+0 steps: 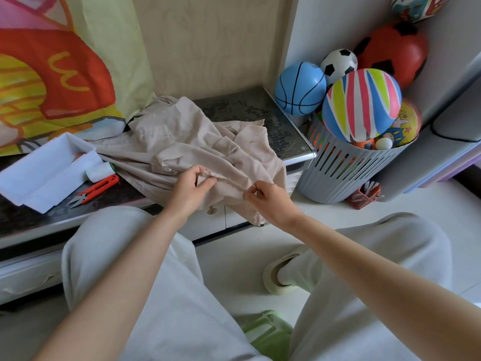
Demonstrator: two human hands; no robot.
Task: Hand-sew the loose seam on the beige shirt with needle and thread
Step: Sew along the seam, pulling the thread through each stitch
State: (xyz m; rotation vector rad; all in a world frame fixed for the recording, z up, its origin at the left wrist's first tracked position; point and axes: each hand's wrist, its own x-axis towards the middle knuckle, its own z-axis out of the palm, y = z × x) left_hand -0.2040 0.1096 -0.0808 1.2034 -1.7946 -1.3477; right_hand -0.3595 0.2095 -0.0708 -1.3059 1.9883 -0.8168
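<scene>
In the upper left of the frame hangs a colourful printed cloth [52, 74] with red and yellow shapes. Below it, at the left edge, an open white cardboard box [44, 173] lies on the dark glossy table top [247, 108]. A small white roll [100, 171] lies just beside the box, and a pair of orange thread snips [96, 190] lies in front of the roll. In the centre of the frame the crumpled beige cotton shirt [187, 142] is spread on the table, and its lower part hangs over the front edge. The left hand [190, 186] pinches a fold of the shirt at the seam between thumb and fingers. Just to the right, the right hand [270, 201] pinches a thin metal needle [249, 183] with thumb and forefinger, and the needle tip touches the fabric at the same seam. The thread is too thin to see clearly. At the right of the frame a grey slotted plastic basket [346, 173] stands on the floor, and it holds a blue basketball [299, 88] and a striped multicolour ball [361, 105].
</scene>
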